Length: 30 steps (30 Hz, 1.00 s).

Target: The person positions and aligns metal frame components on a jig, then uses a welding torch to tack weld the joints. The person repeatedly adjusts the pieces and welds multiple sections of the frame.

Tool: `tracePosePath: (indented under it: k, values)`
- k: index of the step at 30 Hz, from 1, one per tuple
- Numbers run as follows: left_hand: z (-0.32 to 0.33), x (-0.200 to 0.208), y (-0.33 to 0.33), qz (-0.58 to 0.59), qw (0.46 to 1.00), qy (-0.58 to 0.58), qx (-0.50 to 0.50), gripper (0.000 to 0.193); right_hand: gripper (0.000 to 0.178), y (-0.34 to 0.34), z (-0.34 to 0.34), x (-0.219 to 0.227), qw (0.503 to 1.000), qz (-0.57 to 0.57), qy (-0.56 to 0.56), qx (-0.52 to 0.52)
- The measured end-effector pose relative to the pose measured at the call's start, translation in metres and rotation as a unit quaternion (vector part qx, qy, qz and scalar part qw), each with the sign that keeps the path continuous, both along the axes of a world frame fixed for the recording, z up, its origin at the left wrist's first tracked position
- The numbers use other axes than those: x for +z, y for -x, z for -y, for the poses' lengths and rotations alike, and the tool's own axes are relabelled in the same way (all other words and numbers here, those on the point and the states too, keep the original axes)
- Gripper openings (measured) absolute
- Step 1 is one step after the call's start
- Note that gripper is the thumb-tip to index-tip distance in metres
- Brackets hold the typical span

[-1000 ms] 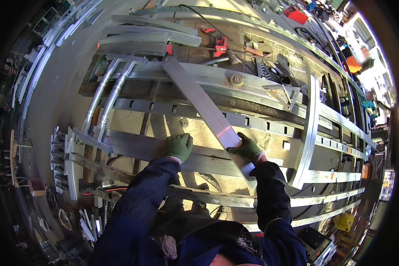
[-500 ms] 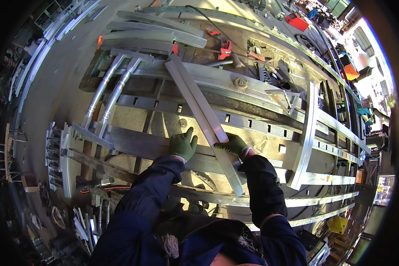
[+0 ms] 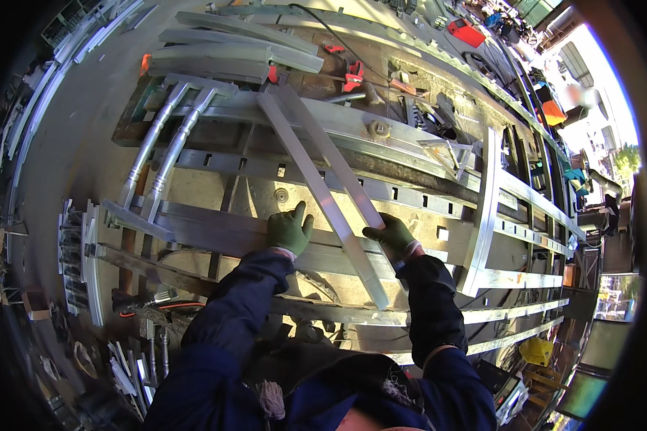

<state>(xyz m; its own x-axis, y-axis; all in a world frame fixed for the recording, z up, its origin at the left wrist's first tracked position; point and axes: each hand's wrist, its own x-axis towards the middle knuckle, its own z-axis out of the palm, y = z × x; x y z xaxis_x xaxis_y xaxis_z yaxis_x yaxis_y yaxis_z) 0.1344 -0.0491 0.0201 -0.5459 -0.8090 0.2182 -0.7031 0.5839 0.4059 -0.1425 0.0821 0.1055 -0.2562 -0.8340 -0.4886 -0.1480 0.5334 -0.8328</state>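
Two long silvery metal bars lie aslant across the frame rails in front of me, their far ends close together and their near ends spread apart. My right hand [image 3: 394, 237], in a green glove, is closed around the near part of the right-hand bar [image 3: 331, 151]. The left-hand bar [image 3: 318, 188] rests untouched between my hands. Also gloved in green, my left hand [image 3: 287, 231] is empty, its thumb and forefinger apart, above a wide flat metal rail [image 3: 216, 224].
A small frame with two turned metal posts [image 3: 169, 151] lies at the left. Further metal lengths [image 3: 216, 61] are stacked at the far left. Red clamps [image 3: 353, 75] sit beyond the bars. At the right an upright-edged metal frame [image 3: 484, 208] crosses the rails.
The right-hand bar has swung away to the right, opening a gap between it and the left-hand bar. My right hand moved with it. My left hand stays beside the bars.
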Motion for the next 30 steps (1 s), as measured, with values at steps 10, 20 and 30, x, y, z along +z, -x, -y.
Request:
tracePosePath:
  k: [10, 20, 30]
  values:
    - [0.003, 0.003, 0.0, 0.005, 1.0, 0.001, -0.005, 0.04, 0.054, -0.009, 0.003, 0.005, 0.999, 0.024, -0.016, 0.03]
    - [0.004, -0.002, 0.0, 0.013, 1.0, 0.008, -0.002, 0.038, 0.059, -0.006, 0.009, -0.015, 0.992, -0.037, -0.013, 0.116]
    - [0.003, -0.005, 0.001, -0.007, 1.0, 0.013, -0.007, 0.043, 0.084, 0.008, 0.013, -0.055, 0.984, -0.076, 0.077, 0.144]
